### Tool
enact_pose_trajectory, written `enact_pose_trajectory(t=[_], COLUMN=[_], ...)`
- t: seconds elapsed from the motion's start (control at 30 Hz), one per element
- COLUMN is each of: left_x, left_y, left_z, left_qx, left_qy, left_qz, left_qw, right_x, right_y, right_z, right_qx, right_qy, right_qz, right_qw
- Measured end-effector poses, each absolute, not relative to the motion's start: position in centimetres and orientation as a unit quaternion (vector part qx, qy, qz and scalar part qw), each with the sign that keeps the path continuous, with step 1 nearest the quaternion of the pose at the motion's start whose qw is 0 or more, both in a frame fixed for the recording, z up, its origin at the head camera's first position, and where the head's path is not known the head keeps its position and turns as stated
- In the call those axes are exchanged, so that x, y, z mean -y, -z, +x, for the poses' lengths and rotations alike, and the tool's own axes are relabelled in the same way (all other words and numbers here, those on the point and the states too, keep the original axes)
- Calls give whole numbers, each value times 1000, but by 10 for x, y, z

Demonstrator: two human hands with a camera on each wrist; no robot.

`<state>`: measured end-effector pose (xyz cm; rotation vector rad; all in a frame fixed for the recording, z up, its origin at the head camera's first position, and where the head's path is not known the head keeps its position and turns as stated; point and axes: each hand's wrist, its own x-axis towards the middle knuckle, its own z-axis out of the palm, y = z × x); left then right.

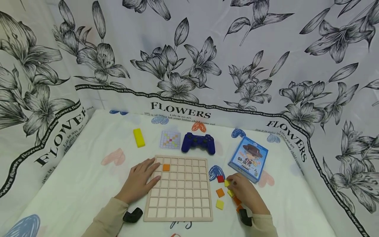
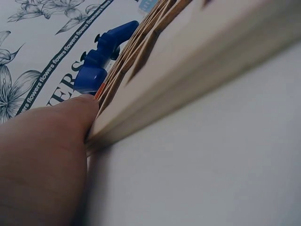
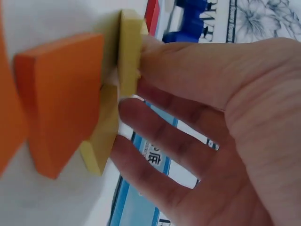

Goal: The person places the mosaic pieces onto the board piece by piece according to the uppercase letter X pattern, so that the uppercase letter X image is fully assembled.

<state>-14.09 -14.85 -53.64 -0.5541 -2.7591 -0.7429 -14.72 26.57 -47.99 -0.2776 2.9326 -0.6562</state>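
A wooden grid board (image 1: 180,201) lies flat on the cloth, with one orange tile (image 1: 166,167) in a cell near its upper left corner. My left hand (image 1: 138,181) rests on the board's left edge, fingers spread loosely and tips near that tile. Right of the board, my right hand (image 1: 244,191) pinches a yellow tile (image 3: 130,52) on edge between thumb and forefinger. Its other fingers reach toward a second yellow tile (image 3: 104,129), which lies beside an orange tile (image 3: 66,101). Also close by are a red tile (image 1: 220,178) and a pale yellow tile (image 1: 220,204).
A blue game controller (image 1: 198,144) and a printed grid card (image 1: 170,140) lie beyond the board. A yellow block (image 1: 138,138) is at the back left. Past my right hand lies a blue card-game box (image 1: 249,158). Flower-print curtain (image 1: 183,49) surrounds the back and sides.
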Motion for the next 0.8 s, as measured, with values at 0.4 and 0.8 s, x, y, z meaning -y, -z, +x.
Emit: enact_pose_trajectory(t=[0.4, 0.8], left_x=[145, 147], left_y=[535, 535], left_z=[-141, -140], left_qx=[940, 947], left_qy=[260, 250], left_qz=[-188, -175], left_qw=[113, 102], right_x=[-274, -241], right_y=[482, 455], right_z=[-149, -172], right_qx=[-968, -952], right_qy=[223, 195], right_qz=[-112, -236], right_qw=[31, -17])
